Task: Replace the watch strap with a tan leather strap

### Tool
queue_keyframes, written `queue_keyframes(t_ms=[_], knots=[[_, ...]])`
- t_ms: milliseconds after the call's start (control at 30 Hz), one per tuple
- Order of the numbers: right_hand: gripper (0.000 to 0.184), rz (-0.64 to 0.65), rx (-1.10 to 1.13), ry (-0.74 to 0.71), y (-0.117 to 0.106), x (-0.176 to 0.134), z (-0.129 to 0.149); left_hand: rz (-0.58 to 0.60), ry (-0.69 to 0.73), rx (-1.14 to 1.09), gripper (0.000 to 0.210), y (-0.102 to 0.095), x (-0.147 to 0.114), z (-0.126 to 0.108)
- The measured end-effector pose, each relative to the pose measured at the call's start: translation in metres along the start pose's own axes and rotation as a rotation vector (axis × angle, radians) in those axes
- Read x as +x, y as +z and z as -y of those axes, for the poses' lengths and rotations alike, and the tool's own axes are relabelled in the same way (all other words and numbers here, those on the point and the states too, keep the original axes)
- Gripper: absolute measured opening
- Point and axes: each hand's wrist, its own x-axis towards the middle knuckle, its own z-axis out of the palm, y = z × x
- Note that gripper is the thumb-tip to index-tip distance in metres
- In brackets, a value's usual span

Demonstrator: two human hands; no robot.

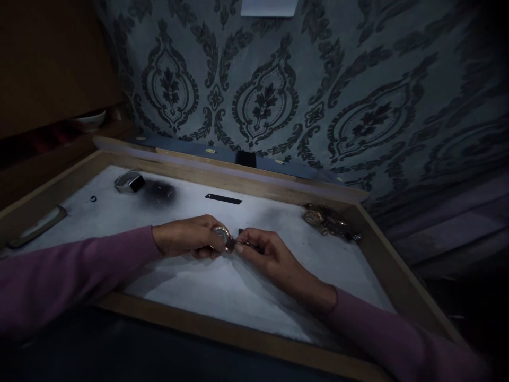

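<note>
A round wristwatch [220, 232] with a gold-coloured rim sits in my left hand [194, 236], whose thumb and fingers are closed round its case. From the watch's right side a short brown strap piece [230, 244] sticks out. My right hand [270, 257] is pinched right beside that strap end. Something small and dark shows between its fingers, too dim to name. Both hands are over the white surface [191, 286] of a wooden-rimmed tray. Behind them lies a flat black strip [223, 199] with a small hole at one end.
A watch with a light band [129, 182] stands at the back left, near a dark smudge and a small black curved piece [93, 199]. An olive-edged oblong object [40, 227] lies far left. Several gold-toned watches [326, 220] are heaped right. The wooden rim [238, 333] surrounds everything.
</note>
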Motion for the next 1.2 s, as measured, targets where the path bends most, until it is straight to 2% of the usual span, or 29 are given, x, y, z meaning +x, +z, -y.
queue_keyframes(t_ms=[533, 1200], knots=[[0.028, -0.01, 0.068, 0.026, -0.0003, 0.0014, -0.0001, -0.017, -0.013, -0.016, 0.011, 0.0011, -0.003, -0.0046], [0.021, 0.0, 0.099, 0.012, -0.0039, 0.0025, -0.0002, -0.025, 0.019, -0.038, 0.012, 0.0007, -0.0032, -0.0047]])
